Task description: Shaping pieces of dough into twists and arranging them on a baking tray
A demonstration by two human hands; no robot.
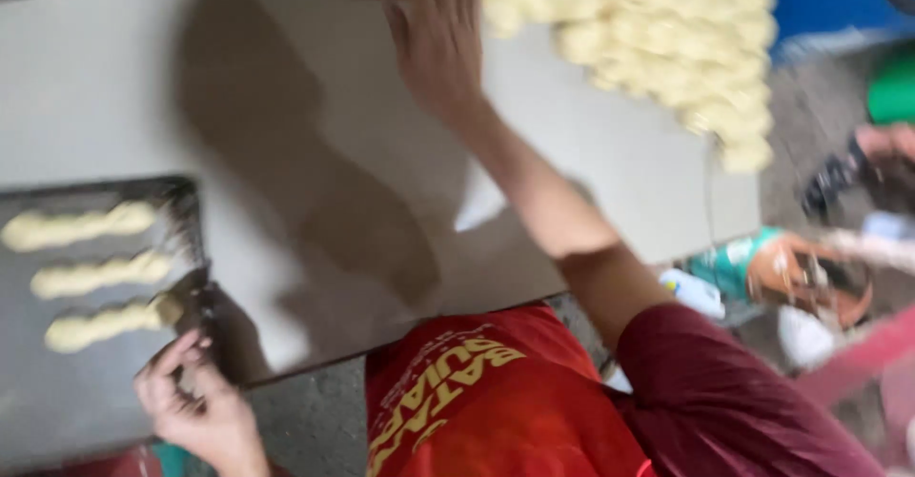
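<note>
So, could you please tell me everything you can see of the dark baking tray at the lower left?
The baking tray is a dark, flat metal-looking sheet with a low raised rim, cut off by the picture's left and bottom edges. It lies on the pale grey table, at its near left corner. Three pale, twisted dough pieces lie on it in a column, each roughly crosswise. The left hand is at its near right corner, fingers curled by the rim; the blur hides whether it grips.

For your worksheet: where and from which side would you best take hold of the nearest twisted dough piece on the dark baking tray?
Probably at the middle of the nearest twisted dough piece, from above, with fingers across its width. It lies lengthwise and looks soft, so lifting by an end might stretch it.
</note>
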